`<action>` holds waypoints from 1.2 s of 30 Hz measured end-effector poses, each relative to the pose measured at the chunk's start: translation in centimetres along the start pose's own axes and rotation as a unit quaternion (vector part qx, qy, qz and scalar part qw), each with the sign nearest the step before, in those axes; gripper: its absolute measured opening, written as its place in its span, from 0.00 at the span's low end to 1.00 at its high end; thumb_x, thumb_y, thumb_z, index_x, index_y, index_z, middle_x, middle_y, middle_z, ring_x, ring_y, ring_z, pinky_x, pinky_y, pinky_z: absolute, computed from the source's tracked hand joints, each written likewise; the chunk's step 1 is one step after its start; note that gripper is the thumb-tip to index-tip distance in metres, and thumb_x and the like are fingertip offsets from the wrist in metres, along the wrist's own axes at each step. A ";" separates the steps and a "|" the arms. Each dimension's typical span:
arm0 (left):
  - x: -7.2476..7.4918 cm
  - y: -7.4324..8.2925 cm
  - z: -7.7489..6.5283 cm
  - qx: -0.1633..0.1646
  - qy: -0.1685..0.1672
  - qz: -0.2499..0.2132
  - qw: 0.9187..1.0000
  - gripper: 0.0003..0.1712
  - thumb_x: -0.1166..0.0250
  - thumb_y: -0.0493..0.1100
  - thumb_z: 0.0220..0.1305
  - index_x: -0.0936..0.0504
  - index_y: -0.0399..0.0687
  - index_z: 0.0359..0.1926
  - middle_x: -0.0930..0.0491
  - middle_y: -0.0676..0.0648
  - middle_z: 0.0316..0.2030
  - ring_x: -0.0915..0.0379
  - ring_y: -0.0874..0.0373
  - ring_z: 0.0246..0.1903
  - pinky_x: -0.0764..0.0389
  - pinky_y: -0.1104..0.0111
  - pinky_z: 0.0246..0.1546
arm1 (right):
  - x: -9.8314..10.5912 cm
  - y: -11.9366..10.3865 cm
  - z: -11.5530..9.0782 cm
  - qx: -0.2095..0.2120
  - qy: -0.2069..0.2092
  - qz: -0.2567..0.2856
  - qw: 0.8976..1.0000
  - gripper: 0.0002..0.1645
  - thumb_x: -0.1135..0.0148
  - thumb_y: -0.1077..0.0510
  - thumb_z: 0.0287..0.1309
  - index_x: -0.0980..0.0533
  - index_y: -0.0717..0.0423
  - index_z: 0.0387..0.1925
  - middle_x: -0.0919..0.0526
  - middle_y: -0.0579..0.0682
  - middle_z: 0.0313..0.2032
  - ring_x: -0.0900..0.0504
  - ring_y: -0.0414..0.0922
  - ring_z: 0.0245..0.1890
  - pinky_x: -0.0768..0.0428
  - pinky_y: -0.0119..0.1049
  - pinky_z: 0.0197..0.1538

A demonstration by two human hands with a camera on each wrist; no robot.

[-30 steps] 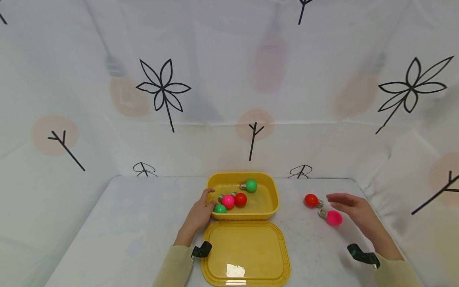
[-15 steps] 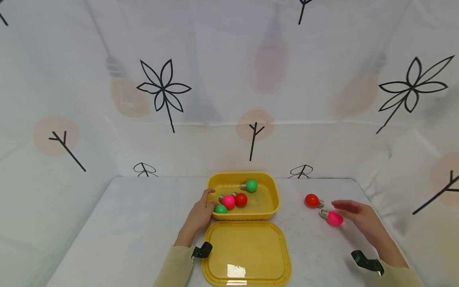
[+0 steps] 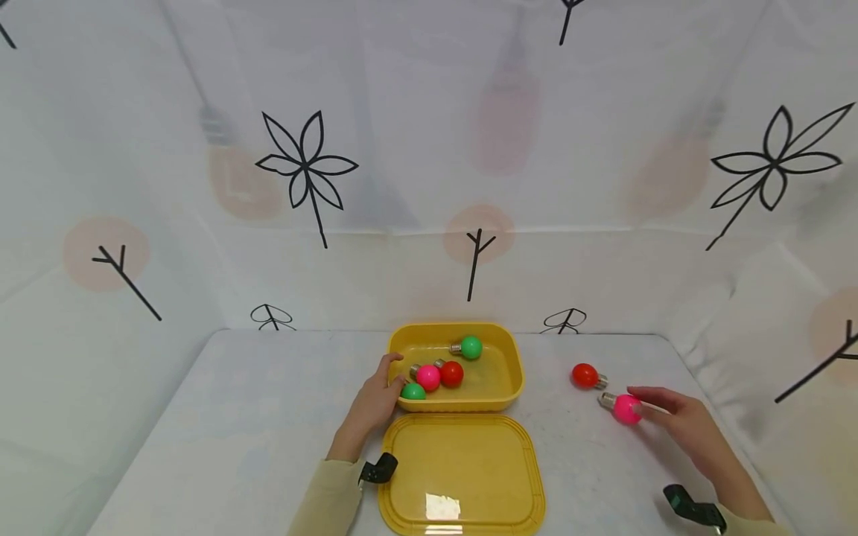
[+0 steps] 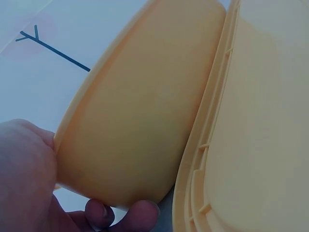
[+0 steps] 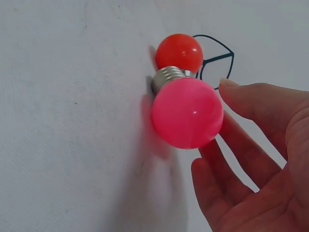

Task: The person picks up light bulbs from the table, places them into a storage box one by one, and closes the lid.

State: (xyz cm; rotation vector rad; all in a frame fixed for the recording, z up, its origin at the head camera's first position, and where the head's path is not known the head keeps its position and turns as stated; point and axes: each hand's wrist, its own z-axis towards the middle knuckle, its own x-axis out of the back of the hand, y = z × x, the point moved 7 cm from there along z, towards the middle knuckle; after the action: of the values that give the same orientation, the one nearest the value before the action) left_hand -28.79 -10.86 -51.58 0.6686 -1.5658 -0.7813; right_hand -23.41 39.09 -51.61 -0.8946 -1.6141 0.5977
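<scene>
A yellow plastic box (image 3: 492, 380) holds several small light bulbs: two green, one pink (image 3: 428, 377) and one red (image 3: 452, 374). My left hand (image 3: 370, 402) grips its left rim; in the left wrist view the fingers (image 4: 140, 216) curl against the outer wall. On the right, a pink bulb (image 5: 187, 113) lies on the table, its metal base pointing away. My right hand (image 3: 684, 420) is at this bulb, thumb and fingers spread around its round end; whether they touch it I cannot tell. A red bulb (image 3: 585, 376) lies just beyond.
A yellow lid (image 3: 462, 469) lies flat in front of the box, close to its near wall. The table (image 3: 268, 432) is covered in white cloth. A white patterned curtain (image 3: 402, 275) rises behind and on both sides.
My right hand has come down and nearer, from beside the red bulb to around the pink bulb. The left hand stays on the box rim, and the bulbs have not moved.
</scene>
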 end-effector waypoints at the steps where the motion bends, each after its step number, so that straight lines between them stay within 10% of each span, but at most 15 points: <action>1: 0.0 -0.1 0.0 0.002 -0.001 0.000 1.000 0.23 0.49 0.46 0.76 0.37 0.55 0.68 0.35 0.49 0.22 0.38 0.54 0.20 0.34 0.63 0.26 | -0.1 0.1 0.0 0.001 0.000 -0.001 1.000 0.40 0.40 0.43 0.68 0.34 0.67 0.68 0.32 0.70 0.65 0.38 0.67 0.64 0.27 0.62 0.55; 36: -0.2 -0.1 0.1 0.006 -0.002 -0.006 1.000 0.24 0.49 0.47 0.75 0.38 0.56 0.69 0.34 0.48 0.21 0.38 0.55 0.17 0.33 0.64 0.24 | -1.1 2.1 0.6 -0.040 0.040 0.010 0.998 0.41 0.36 0.43 0.65 0.34 0.68 0.67 0.34 0.72 0.65 0.34 0.68 0.62 0.20 0.49 0.51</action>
State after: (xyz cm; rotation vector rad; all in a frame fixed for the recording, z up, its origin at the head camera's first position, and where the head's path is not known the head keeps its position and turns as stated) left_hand -28.91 -10.73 -51.85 0.6866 -1.5725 -0.7826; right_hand -23.40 39.50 -54.00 -0.9826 -1.5684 0.5077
